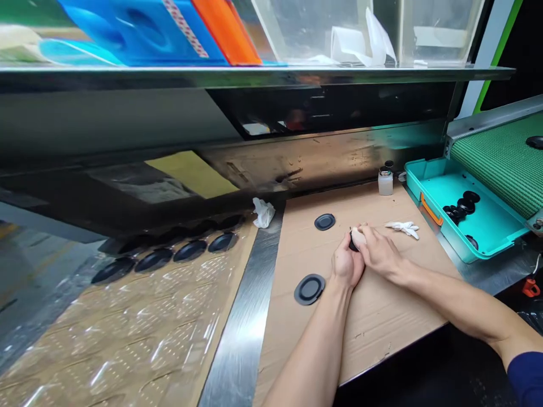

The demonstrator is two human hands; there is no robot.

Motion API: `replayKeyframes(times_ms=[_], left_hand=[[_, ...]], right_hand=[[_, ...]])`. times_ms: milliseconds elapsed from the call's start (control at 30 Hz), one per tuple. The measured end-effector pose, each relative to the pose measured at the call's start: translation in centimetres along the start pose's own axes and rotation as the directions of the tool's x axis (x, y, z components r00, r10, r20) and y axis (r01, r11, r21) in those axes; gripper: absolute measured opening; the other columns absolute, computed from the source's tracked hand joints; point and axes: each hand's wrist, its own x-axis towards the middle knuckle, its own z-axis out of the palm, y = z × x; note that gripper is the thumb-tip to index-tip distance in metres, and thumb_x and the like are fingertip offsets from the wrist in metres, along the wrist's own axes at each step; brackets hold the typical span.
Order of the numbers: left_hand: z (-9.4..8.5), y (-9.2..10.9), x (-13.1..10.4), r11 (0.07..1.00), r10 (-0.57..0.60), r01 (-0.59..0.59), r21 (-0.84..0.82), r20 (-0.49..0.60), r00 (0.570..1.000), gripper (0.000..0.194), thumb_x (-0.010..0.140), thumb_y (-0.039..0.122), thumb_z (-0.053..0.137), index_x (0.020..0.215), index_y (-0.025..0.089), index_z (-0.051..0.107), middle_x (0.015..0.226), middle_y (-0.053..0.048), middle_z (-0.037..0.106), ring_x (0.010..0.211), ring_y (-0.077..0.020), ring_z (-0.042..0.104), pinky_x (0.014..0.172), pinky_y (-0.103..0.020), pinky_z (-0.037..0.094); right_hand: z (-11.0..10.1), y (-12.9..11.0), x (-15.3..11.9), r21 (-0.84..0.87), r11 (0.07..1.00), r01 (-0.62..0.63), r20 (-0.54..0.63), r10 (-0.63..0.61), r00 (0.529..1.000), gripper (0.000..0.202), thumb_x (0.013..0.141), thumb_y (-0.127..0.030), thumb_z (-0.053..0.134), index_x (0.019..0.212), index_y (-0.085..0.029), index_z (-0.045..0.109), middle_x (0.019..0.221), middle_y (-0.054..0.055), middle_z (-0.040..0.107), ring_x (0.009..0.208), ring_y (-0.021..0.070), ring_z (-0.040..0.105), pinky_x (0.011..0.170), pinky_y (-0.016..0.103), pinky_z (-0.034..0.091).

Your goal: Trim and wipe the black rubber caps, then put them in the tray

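My left hand (347, 264) is closed around a small black part (352, 243), most of it hidden by the fingers. Pressed against that part is a pale, cream-coloured pad or wad (358, 237), pinched by my right hand (379, 252); its exact kind I cannot make out. Both hands meet over a cardboard sheet (382, 328). On the sheet, left of the hands, lie a black ringed disc (324, 221) and a larger one (309, 289) nearer to me. A crumpled white cloth or glove (405, 228) rests just beyond my right hand.
A teal tray (466, 257) holding several black round parts stands right, beside a green conveyor belt (504, 152). At the back is a small bottle (385, 182). Clear moulded trays (139, 333) with black discs lie left, near crumpled tissue (263, 213). A metal shelf (263, 78) crosses above.
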Motion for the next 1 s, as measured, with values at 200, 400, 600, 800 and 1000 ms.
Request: replayKeyframes(times_ms=[200, 400, 600, 800, 1000], left_hand=[[0.4, 0.4, -0.3, 1.000, -0.025, 0.025, -0.016, -0.026, 0.999, 0.035, 0.107, 0.028, 0.040, 0.109, 0.013, 0.071, 0.121, -0.013, 0.074, 0.120, -0.0198, 0.068, 0.111, -0.036, 0.051], [0.6, 0.4, -0.4, 0.999, -0.041, 0.041, 0.007, -0.024, 0.999, 0.039, 0.107, 0.029, 0.037, 0.123, 0.014, 0.069, 0.124, -0.014, 0.073, 0.123, -0.0228, 0.067, 0.111, -0.040, 0.051], [0.3, 0.5, -0.5, 1.000, -0.027, 0.027, -0.002, -0.024, 0.999, 0.037, 0.106, 0.029, 0.038, 0.116, 0.016, 0.071, 0.122, -0.013, 0.074, 0.120, -0.0230, 0.068, 0.109, -0.040, 0.053], [0.2, 1.5, 0.4, 1.000, -0.014, 0.013, -0.013, -0.078, 0.997, 0.040, 0.107, 0.028, 0.032, 0.100, 0.014, 0.069, 0.111, -0.013, 0.074, 0.102, -0.0206, 0.071, 0.098, -0.038, 0.056], [-0.2, 3.5, 1.0, 0.972, 0.234, -0.232, 0.026, -0.099, 0.967, 0.026, 0.105, 0.041, 0.045, 0.107, 0.025, 0.065, 0.101, -0.007, 0.072, 0.086, -0.0191, 0.071, 0.073, -0.029, 0.055]], right_hand=[[0.1, 0.0, -0.3, -0.074, 0.996, -0.041, 0.040, 0.044, 0.998, 0.032, 0.103, -0.026, 0.045, 0.133, -0.017, 0.053, 0.123, 0.013, 0.061, 0.105, 0.0247, 0.062, 0.090, 0.036, 0.051], [1.0, -0.8, -0.5, 0.023, 0.998, -0.055, -0.037, 0.056, 0.998, 0.031, 0.103, -0.029, 0.048, 0.131, -0.018, 0.055, 0.125, 0.012, 0.053, 0.105, 0.0227, 0.061, 0.092, 0.036, 0.052], [1.6, -1.3, -0.8, -0.095, 0.985, -0.145, -0.005, 0.146, 0.989, 0.036, 0.106, -0.039, 0.041, 0.136, -0.020, 0.049, 0.126, 0.012, 0.054, 0.089, 0.0231, 0.062, 0.076, 0.037, 0.053], [0.5, -1.3, -1.3, -0.158, 0.977, -0.142, 0.070, 0.154, 0.986, 0.035, 0.106, -0.042, 0.045, 0.129, -0.019, 0.056, 0.122, 0.012, 0.059, 0.095, 0.0238, 0.062, 0.080, 0.036, 0.050], [-3.2, 1.9, -0.2, -0.413, 0.905, -0.101, -0.069, 0.079, 0.994, 0.034, 0.106, -0.041, 0.046, 0.115, -0.020, 0.071, 0.128, 0.016, 0.063, 0.120, 0.0338, 0.051, 0.100, 0.050, 0.041]])
